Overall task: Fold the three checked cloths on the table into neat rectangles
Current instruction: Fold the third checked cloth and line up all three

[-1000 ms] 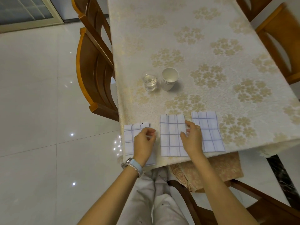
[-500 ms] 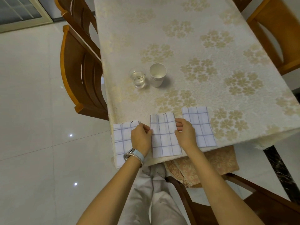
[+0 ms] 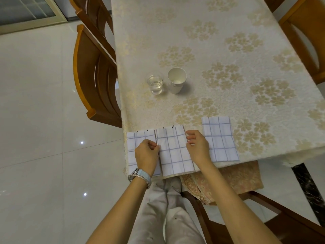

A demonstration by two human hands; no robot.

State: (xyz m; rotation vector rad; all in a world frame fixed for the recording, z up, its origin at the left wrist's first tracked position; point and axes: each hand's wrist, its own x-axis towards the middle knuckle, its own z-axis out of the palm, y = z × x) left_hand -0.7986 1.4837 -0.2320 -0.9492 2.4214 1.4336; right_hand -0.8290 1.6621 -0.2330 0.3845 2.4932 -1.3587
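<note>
Checked white middle cloth (image 3: 173,152) now abuts left cloth (image 3: 136,147) at desk (image 3: 211,50) near edge; left hand (image 3: 147,154), right hand (image 3: 197,147) fingers pinch its sides; folding looks done.

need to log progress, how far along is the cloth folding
Nearly finished. All three cloths lie as folded rectangles along the near table edge. The right cloth sits alone, done. The left hand and right hand flank the middle cloth, squaring it against the left cloth. Only final tidying seems left.
</note>
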